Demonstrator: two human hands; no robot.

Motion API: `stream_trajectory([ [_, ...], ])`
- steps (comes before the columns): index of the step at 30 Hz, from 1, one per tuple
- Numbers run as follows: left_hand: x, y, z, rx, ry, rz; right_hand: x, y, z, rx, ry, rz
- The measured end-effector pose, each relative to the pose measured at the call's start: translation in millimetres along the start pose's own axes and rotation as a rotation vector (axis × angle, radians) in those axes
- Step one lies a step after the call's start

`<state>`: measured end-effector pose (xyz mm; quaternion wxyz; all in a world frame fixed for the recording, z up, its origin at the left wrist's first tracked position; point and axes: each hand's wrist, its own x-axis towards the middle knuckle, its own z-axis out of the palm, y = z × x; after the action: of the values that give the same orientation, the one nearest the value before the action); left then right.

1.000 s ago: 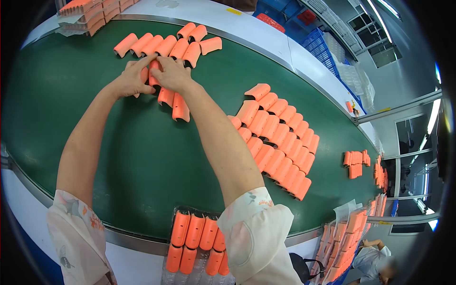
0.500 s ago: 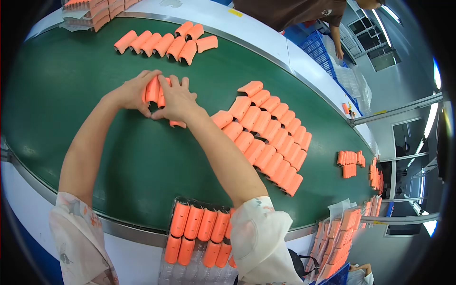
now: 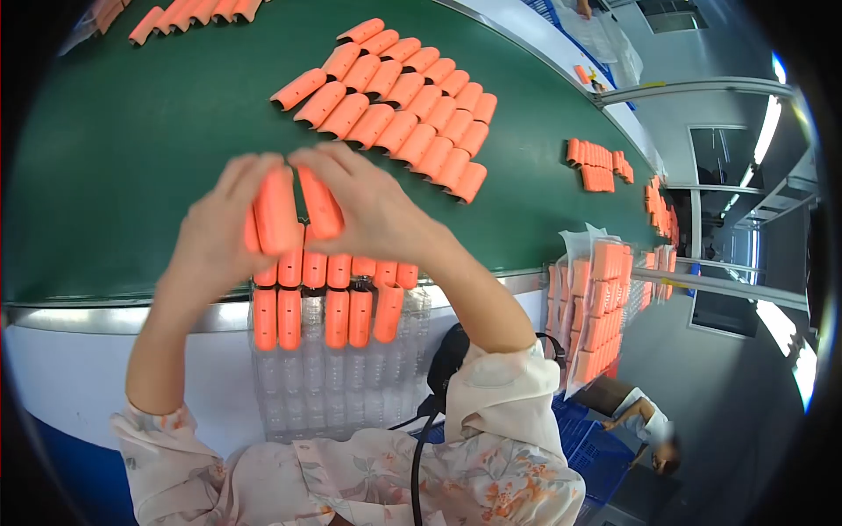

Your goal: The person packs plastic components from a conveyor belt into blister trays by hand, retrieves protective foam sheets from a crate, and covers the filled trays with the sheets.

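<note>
Grip, left: your left hand (image 3: 215, 223) closed round what look like two curved orange pieces (image 3: 277, 215). Grip, right: your right hand (image 3: 373, 202) closed round one more orange piece (image 3: 319, 206), apart from the left lot. Location: all held at the far side of the clear tray (image 3: 342, 386), on the near edge of the green bench (image 3: 132, 219). Tray: far row partly hidden by your hands; next row, five pieces with a gap among them. Bench, far: one block of like pieces (image 3: 395, 96). Step, as judged: placing, nothing yet released. Next move, as judged: calls for lining each piece up with a slot
</note>
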<state>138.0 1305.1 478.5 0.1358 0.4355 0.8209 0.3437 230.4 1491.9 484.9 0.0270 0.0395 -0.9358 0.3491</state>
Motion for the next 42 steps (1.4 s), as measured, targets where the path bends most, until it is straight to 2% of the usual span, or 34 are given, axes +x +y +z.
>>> stream_trajectory([
  [2, -46.2, 29.6, 21.5, 0.034, -0.193, -0.003, -68.7, -17.8, -12.3, -0.17, -0.081, 0.123],
  [4, -80.4, 39.5, 46.9, 0.103, -0.24, 0.039, -131.1, -19.0, -13.4, -0.147, -0.062, 0.255],
  [6, -94.1, 36.5, 72.7, 0.231, -0.311, 0.02, -178.3, -3.2, 4.4, -0.153, -0.023, 0.286],
  [10, -104.5, 43.1, 85.5, 0.4, -0.331, 0.125, -200.3, -6.6, 30.4, -0.289, 0.001, 0.418],
  [13, -100.0, 55.0, 73.5, 0.365, -0.437, 0.031, -207.1, -8.4, 27.2, -0.302, 0.062, 0.385],
  [16, -97.2, 71.4, 66.1, 0.407, -0.288, 0.118, -226.8, -12.8, 19.6, -0.249, 0.146, 0.42],
  [19, -57.8, 75.2, 97.9, 0.264, -0.055, 0.241, -246.2, -4.7, 30.1, -0.161, 0.181, 0.432],
  [22, -14.2, 44.7, 158.5, 0.304, 0.005, 0.272, -248.1, -5.4, 25.0, -0.073, 0.234, 0.375],
  [26, -25.2, 58.9, 144.4, 0.206, -0.071, 0.26, -238.3, 12.7, 7.2, -0.044, 0.506, 0.352],
  [28, -28.3, 50.3, 150.9, 0.175, -0.004, 0.276, -214.3, 34.3, 13.8, 0.0, 0.658, 0.327],
  [30, -23.3, 39.2, 158.6, 0.139, 0.032, 0.235, -198.5, 56.2, 38.3, -0.121, 0.582, 0.401],
  [32, -17.6, 45.8, 148.5, 0.151, -0.045, 0.215, -192.6, 57.2, 54.9, -0.324, 0.479, 0.506],
  [37, -25.2, 59.6, 124.3, 0.104, -0.217, 0.169, -193.6, 44.5, 51.8, -0.403, 0.452, 0.454],
  [40, -19.4, 51.9, 107.1, 0.143, -0.104, 0.31, -175.0, 49.3, 17.7, -0.287, 0.476, 0.354],
  [42, 13.5, 47.9, 79.1, 0.193, 0.035, 0.228, -143.0, 76.1, -4.4, -0.292, 0.445, 0.329],
])
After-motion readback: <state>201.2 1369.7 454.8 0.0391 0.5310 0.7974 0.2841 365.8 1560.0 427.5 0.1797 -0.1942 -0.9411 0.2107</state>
